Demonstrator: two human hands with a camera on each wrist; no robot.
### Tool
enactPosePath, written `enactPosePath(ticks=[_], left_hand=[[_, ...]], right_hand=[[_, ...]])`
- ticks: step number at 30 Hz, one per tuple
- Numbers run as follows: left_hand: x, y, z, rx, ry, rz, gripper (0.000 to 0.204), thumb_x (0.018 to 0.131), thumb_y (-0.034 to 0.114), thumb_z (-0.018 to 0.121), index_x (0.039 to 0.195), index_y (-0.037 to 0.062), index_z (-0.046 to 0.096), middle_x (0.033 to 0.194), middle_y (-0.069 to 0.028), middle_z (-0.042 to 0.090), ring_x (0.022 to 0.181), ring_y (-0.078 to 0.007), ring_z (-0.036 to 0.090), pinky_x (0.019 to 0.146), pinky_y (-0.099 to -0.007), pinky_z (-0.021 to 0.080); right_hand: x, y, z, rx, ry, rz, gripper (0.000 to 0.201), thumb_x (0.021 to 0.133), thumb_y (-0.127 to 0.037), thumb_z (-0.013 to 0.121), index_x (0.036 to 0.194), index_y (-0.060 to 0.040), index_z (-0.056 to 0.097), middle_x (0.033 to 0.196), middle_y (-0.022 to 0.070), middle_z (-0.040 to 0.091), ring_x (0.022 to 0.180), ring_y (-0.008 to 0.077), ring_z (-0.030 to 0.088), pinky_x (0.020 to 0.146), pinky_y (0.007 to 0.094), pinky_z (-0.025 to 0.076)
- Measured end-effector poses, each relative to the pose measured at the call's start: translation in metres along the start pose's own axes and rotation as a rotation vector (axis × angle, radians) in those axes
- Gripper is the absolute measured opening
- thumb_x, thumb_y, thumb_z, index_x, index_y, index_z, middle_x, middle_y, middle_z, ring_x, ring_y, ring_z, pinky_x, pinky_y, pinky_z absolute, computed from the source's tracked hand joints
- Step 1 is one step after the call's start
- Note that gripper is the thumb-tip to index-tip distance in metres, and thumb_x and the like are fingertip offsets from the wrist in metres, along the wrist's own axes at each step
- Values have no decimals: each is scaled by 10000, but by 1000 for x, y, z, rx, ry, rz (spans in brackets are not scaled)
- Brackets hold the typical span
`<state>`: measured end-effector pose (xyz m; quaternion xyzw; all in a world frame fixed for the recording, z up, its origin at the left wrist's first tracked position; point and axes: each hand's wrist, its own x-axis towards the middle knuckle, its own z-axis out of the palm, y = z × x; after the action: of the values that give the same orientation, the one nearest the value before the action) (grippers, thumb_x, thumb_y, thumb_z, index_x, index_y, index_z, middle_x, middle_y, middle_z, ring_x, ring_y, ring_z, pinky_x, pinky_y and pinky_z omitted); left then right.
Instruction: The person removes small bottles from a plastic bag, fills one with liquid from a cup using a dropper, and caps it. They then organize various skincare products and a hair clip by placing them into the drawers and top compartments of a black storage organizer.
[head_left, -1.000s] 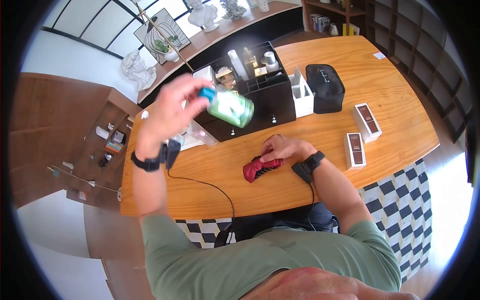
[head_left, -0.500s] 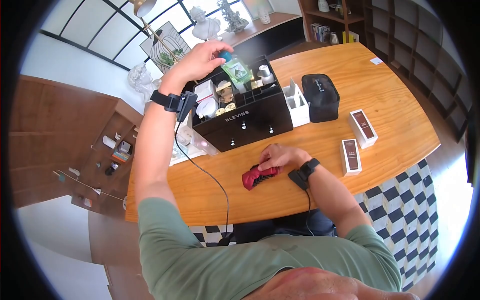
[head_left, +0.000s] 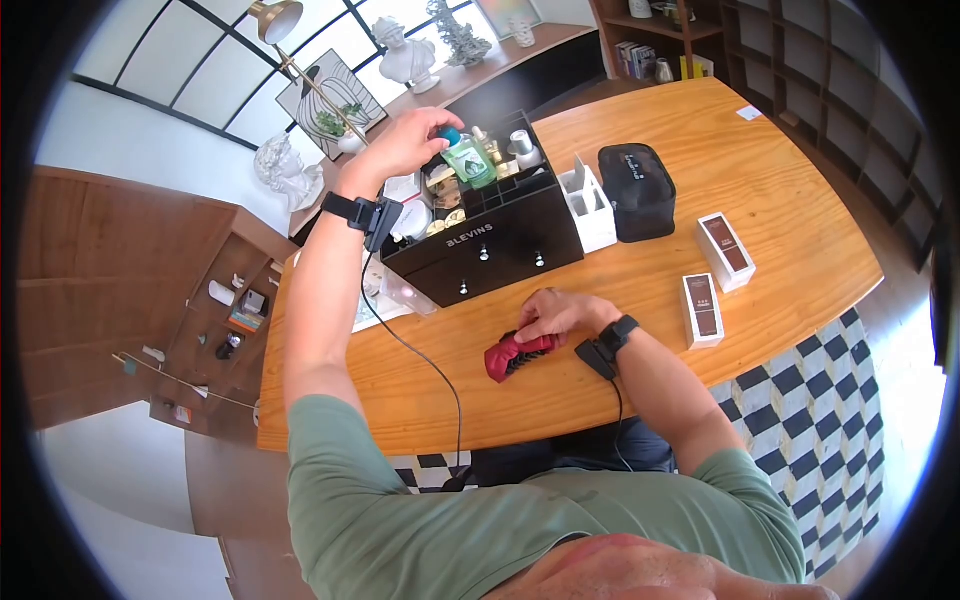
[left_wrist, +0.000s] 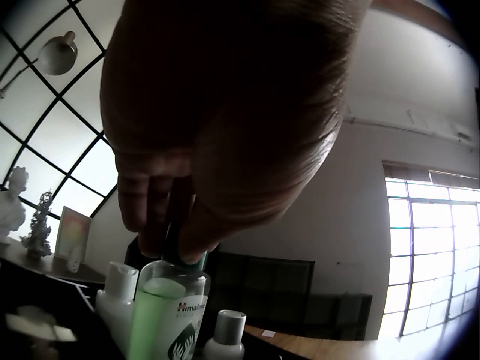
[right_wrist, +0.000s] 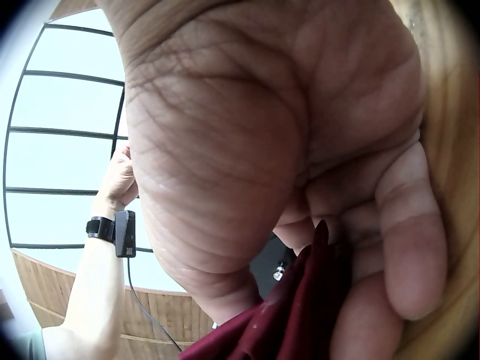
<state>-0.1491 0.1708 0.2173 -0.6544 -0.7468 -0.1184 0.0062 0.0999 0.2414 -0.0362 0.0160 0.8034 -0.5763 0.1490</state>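
Observation:
In the head view my left hand point(head_left: 405, 148) pinches the teal cap of a clear bottle of green liquid point(head_left: 470, 164). The bottle is upright, slightly tilted, among the items in the top of a black cosmetics organizer point(head_left: 425, 272). The left wrist view shows fingers and thumb round the cap, with a white bottle point(left_wrist: 115, 300) and a silver-capped bottle point(left_wrist: 227, 334) on either side. Low over the table front, my right hand point(head_left: 568, 314) grips a dark red satiny cloth item point(head_left: 508, 357) with black ruffled trim. Its folds point(right_wrist: 292, 322) emerge between thumb and fingers in the right wrist view.
Right of the organizer stand a white divided holder point(head_left: 592, 222) and a black mesh-sided pouch point(head_left: 640, 195). Two white-and-brown boxes point(head_left: 727, 250) sit on the wooden table point(head_left: 800, 215) at right. A cable point(head_left: 425, 357) trails from the left wrist across the table.
My left hand has carried the green bottle from in front of the organizer up and over its top, then lowered it among the items there. My right hand still holds the red cloth.

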Motion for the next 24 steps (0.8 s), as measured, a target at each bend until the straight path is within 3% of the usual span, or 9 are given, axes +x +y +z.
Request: enactPosePath(ticks=[8, 11, 14, 20, 24], left_hand=[[11, -12, 14, -6, -43, -3, 313, 896, -24, 702, 1205, 27, 694, 932, -62, 691, 825, -146, 614, 793, -315, 522], [15, -16, 20, -39, -73, 54, 328, 886, -37, 704, 1208, 27, 692, 931, -66, 701, 822, -141, 623, 787, -313, 526], [16, -13, 17, -34, -125, 8, 365, 883, -50, 700, 1238, 39, 692, 980, -74, 718, 852, -141, 639, 812, -306, 537], [9, -23, 16, -196, -44, -24, 445, 885, -43, 683, 1323, 34, 661, 1040, -92, 726, 883, -136, 652, 844, -291, 550], [2, -29, 10, -120, 0, -68, 420, 890, -22, 684, 1309, 6, 656, 1050, -92, 725, 880, -125, 658, 824, -289, 555]], right_hand=[[-5, -7, -1, -38, 12, 5, 352, 940, -324, 728, 1033, 15, 741, 812, 103, 746, 695, 187, 723, 619, 297, 587], [-5, -7, -1, -33, 12, 1, 358, 935, -324, 733, 1053, 14, 743, 828, 103, 747, 703, 184, 725, 622, 300, 590], [-4, -7, -1, -30, 13, 3, 359, 932, -320, 739, 1066, 13, 744, 835, 100, 749, 714, 179, 728, 623, 300, 591], [-1, -5, 0, -43, 24, 14, 359, 932, -320, 742, 1075, 10, 744, 834, 96, 750, 738, 178, 741, 623, 300, 595], [6, 3, 0, -37, 26, -2, 357, 934, -321, 745, 1073, 9, 746, 836, 99, 749, 718, 181, 738, 619, 302, 597]])
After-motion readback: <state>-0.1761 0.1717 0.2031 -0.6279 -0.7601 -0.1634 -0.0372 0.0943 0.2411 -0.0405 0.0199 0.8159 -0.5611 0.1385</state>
